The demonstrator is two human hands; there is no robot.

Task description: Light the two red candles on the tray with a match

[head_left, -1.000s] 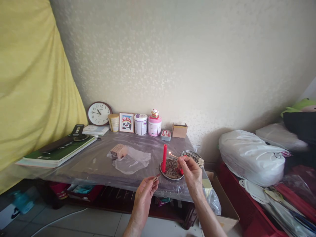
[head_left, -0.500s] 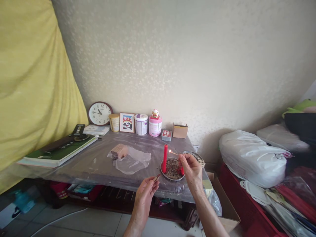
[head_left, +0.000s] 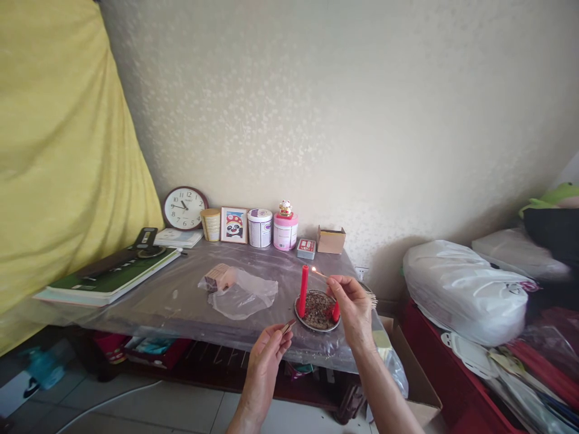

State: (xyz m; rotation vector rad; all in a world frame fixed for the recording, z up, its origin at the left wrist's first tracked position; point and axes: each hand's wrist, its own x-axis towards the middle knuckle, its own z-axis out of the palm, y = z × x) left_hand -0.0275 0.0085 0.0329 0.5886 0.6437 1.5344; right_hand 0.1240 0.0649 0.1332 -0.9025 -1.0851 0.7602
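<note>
Fingers of the right hand (head_left: pixel 353 306) are pinching the end of a thin wooden lit match (head_left: pixel 320 274), closed tight on it, and holding its small flame just beside the top of a tall upright red wax candle (head_left: pixel 303 290). That candle is standing in a round shallow metal dish (head_left: pixel 316 311) filled with dark speckled grit, which is sitting near the front edge of a low table covered in clear plastic sheeting (head_left: pixel 181 301). A shorter red candle stub (head_left: pixel 335 311) is showing in the same dish, partly hidden behind the right hand. The left hand (head_left: pixel 266 352) is hovering below the table's front edge, its fingers curled shut around a small flat brown matchbox (head_left: pixel 286 327), well apart from the flame.

Lying to the left of the dish is a crumpled clear plastic bag (head_left: pixel 242 292) with a pale wooden block (head_left: pixel 216 277) resting on it. Standing in a row against the wall are a round dark-rimmed wall clock (head_left: pixel 184 208), a small framed cartoon picture (head_left: pixel 234 225), a white cylindrical tin (head_left: pixel 259 228), a pink cylindrical tin (head_left: pixel 285 231) with a little figurine on top, and an open brown cardboard box (head_left: pixel 330 239). A large green-covered book (head_left: pixel 108 279) is lying at the table's left end
</note>
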